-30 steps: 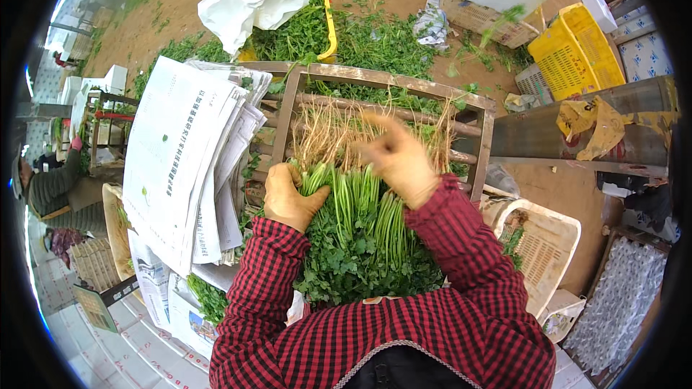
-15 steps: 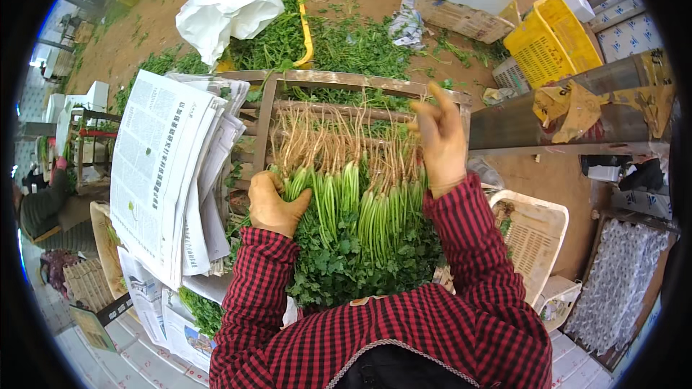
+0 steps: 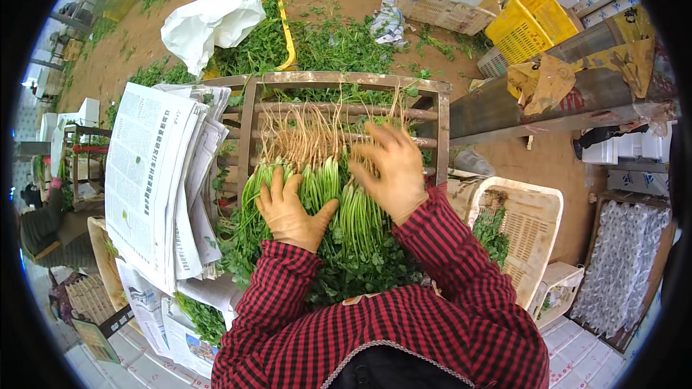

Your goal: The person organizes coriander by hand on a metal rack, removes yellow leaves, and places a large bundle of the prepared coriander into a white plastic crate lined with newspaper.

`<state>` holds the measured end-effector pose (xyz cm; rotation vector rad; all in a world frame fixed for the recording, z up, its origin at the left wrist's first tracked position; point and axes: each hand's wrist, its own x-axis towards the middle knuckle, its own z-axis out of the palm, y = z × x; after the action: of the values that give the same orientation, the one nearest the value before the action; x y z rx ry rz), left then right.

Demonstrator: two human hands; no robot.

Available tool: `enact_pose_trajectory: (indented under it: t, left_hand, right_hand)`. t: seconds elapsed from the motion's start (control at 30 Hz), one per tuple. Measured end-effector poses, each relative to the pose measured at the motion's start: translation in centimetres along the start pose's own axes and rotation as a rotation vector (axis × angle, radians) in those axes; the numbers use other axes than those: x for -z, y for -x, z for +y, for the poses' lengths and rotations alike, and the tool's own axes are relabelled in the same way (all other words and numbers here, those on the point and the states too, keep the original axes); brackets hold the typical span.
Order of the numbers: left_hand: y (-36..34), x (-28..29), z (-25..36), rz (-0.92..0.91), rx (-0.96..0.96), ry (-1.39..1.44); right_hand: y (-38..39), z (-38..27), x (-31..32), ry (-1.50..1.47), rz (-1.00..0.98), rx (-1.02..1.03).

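Handling Greens (image 3: pixel 358 210) at a Rack (image 3: pixel 247 126)

Your left hand (image 3: pixel 290 216) lies fingers splayed on the greens, which rest on the rack, roots (image 3: pixel 310 135) toward its far side. Your right hand (image 3: pixel 395 171), blurred, has fingers parted over them; contact cannot be told. Newspapers (image 3: pixel 148 184) lie left of the rack.

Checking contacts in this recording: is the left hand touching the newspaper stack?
Apart. The head view plainly shows green stems between the left hand and the newspaper stack.

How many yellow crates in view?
3: greens-filled crate upper left of centre; perforated crate upper right; blurred crate far upper left. More may be hidden.
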<state>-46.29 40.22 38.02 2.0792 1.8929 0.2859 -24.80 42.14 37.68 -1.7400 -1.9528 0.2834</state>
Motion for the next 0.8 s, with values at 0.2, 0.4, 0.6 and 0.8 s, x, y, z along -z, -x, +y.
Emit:
enact_pose_trajectory:
  t: [0.2,0.4,0.6,0.8]
  left_hand:
    - [0.3,-0.4,-0.7,0.003,0.039,0.029]
    - [0.5,-0.8,-0.9,0.04,0.028,0.04]
    - [0.8,-1.3,-1.3,0.092,-0.002,0.023]
    - [0.9,-0.6,-1.3,0.044,0.029,0.048]
  right_hand:
    - [-3.8,1.2,-4.0,-0.019,-0.269,-0.133]
    - [-3.5,2.9,-2.4,-0.504,0.129,-0.242]
    - [-4.7,0.7,-2.8,0.168,-0.374,-0.121]
    - [-4.7,0.3,-1.8,-0.1,-0.115,-0.091]
